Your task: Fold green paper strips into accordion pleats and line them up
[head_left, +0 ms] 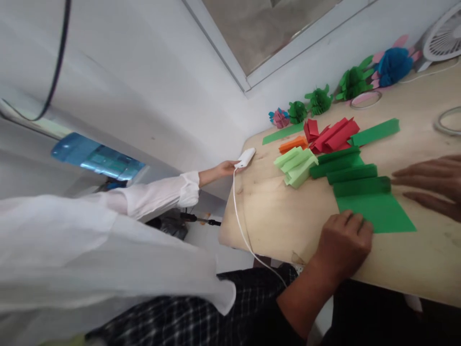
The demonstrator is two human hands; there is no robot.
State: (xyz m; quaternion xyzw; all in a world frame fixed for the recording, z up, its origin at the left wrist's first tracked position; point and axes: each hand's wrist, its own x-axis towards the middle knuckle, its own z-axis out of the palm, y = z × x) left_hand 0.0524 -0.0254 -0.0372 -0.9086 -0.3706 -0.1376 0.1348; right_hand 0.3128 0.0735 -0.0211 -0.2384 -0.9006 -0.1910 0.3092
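A sheet of green paper [374, 214], pleated accordion-style at its far part and flat at its near part, lies on the wooden table [273, 211]. My left hand [344, 242] is closed, its curled fingers at the sheet's near left corner; the fingertips are partly hidden. On the right, my right hand [432, 182] has its fingers stretched out beside the end of the nearest pleat. Beyond the sheet lie folded light green paper [297, 166], folded orange paper [293, 144], folded red paper [334, 135] and a flat green strip [376, 132].
Paper animals, among them a green one [319, 101] and a blue one [394, 66], line the wall. Tape rolls [365, 99] and a white fan [446, 36] stand right. A co-worker's hand [226, 168] holds a white cabled device [247, 157] at the table's left edge.
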